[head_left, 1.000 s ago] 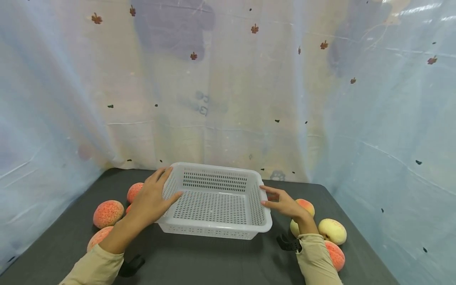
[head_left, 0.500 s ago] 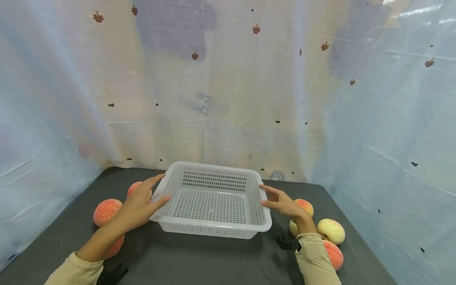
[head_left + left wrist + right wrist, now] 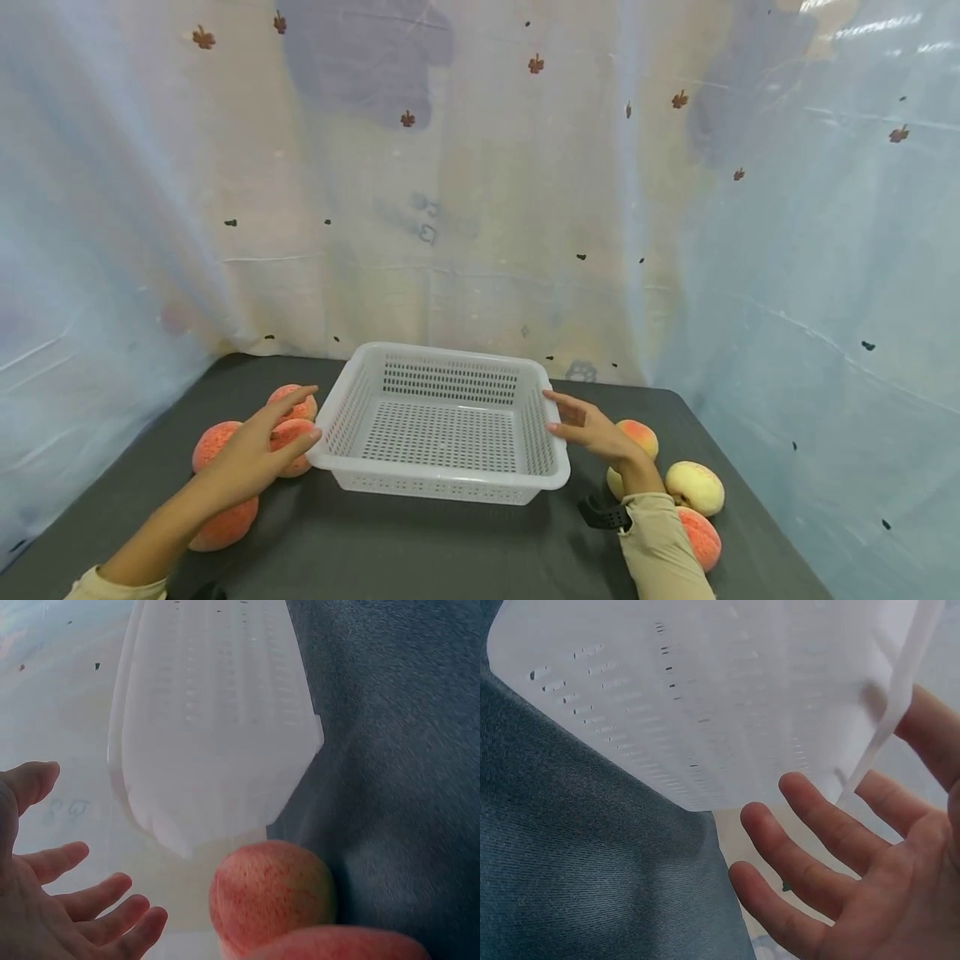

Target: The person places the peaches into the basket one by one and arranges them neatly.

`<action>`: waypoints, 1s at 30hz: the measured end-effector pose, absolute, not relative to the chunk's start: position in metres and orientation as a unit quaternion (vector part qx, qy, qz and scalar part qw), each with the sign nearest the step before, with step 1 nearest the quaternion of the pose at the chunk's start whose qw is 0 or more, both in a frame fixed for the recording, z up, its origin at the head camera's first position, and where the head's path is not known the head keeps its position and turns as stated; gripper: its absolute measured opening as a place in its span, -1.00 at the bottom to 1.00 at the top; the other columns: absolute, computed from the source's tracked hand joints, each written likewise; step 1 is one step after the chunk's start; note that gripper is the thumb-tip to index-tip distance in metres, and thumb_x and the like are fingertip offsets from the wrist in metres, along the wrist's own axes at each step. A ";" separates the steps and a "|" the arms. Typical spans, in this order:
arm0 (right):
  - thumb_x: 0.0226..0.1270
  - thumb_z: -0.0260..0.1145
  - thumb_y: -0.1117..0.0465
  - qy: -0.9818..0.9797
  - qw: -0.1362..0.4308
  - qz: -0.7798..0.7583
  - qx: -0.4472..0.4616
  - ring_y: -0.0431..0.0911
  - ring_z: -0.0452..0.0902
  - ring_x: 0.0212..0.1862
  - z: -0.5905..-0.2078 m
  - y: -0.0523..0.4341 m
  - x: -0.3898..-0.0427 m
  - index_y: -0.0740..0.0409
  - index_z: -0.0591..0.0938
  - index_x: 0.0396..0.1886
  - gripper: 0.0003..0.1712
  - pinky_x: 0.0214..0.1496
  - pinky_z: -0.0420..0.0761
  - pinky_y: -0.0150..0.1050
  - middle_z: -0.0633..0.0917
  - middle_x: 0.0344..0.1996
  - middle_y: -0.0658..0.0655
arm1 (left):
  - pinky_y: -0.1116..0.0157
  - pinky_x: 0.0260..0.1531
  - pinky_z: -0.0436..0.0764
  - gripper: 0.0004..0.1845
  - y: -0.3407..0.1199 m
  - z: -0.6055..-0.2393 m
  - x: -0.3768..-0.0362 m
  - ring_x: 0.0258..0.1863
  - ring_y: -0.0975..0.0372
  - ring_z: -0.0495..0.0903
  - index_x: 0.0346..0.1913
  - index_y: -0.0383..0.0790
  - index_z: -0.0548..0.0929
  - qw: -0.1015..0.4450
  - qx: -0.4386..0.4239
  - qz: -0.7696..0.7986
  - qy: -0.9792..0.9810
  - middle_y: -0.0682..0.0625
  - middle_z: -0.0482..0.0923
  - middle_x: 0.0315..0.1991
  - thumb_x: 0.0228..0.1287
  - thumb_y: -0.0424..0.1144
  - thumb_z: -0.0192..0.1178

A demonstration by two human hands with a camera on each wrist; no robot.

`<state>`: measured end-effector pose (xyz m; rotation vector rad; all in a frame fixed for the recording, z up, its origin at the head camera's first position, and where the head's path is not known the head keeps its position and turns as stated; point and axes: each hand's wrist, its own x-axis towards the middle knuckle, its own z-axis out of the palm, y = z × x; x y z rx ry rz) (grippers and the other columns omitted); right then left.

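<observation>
White basket [image 3: 442,429] sits mid-frame on the dark desk [image 3: 420,542], nothing in it. My right hand [image 3: 592,427] is at its right rim, fingers [image 3: 817,825] spread and straight, gripping nothing. My left hand [image 3: 251,450] hovers lower left over a red peach [image 3: 294,435], fingers [image 3: 90,900] loosely spread, holding nothing. More peaches [image 3: 693,487] lower right. Risk as I judge it: a loose grab could send the round peach rolling, or an elbow could nudge the light basket.

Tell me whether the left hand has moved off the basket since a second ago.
Yes. The left hand has drawn back left from the white basket, off its left rim, and now hovers over the peaches beside it.
</observation>
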<state>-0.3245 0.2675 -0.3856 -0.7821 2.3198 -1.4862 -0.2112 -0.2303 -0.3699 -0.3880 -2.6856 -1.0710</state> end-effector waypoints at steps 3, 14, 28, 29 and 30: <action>0.52 0.24 0.16 0.803 0.139 -0.515 -0.266 0.29 0.46 0.35 -0.384 0.267 -0.325 0.22 0.05 0.63 -0.14 0.27 0.59 0.08 0.32 0.48 0.46 | -0.23 0.07 0.54 -0.28 -0.237 -0.370 -0.208 0.30 -0.29 0.44 0.56 -0.16 0.21 0.111 -0.129 -0.361 -0.917 -0.37 0.31 0.44 0.50 0.04 0.15; 0.50 0.27 0.16 0.804 0.143 -0.526 -0.239 0.27 0.45 0.38 -0.388 0.268 -0.329 0.15 0.09 0.63 -0.16 0.33 0.52 0.20 0.34 0.48 0.43 | -0.07 -0.07 0.58 -0.34 -0.261 -0.374 -0.203 0.15 -0.20 0.54 0.55 -0.15 0.28 0.105 -0.102 -0.344 -0.927 -0.33 0.47 0.36 0.54 0.06 0.09; 0.51 0.26 0.15 0.805 0.147 -0.526 -0.232 0.21 0.52 0.33 -0.385 0.265 -0.330 0.12 0.10 0.63 -0.17 0.33 0.53 0.17 0.37 0.46 0.42 | 0.27 -0.13 0.64 -0.51 -0.301 -0.389 -0.201 0.05 0.67 0.46 0.46 0.05 0.40 0.082 -0.139 -0.345 -0.924 -0.23 0.51 0.33 0.55 -0.08 0.10; 0.51 0.26 0.15 0.805 0.148 -0.526 -0.232 0.21 0.52 0.32 -0.386 0.265 -0.330 0.12 0.10 0.63 -0.17 0.32 0.54 0.16 0.38 0.46 0.42 | 0.29 -0.14 0.64 -0.51 -0.304 -0.390 -0.201 0.04 0.70 0.44 0.46 0.05 0.40 0.079 -0.141 -0.347 -0.924 -0.17 0.52 0.32 0.55 -0.09 0.10; 0.51 0.27 0.16 0.804 0.148 -0.527 -0.232 0.20 0.53 0.32 -0.386 0.265 -0.330 0.12 0.11 0.63 -0.17 0.31 0.55 0.15 0.38 0.45 0.42 | 0.31 -0.15 0.63 -0.51 -0.307 -0.391 -0.202 0.03 0.70 0.44 0.47 0.06 0.39 0.075 -0.143 -0.349 -0.923 -0.08 0.53 0.32 0.56 -0.10 0.09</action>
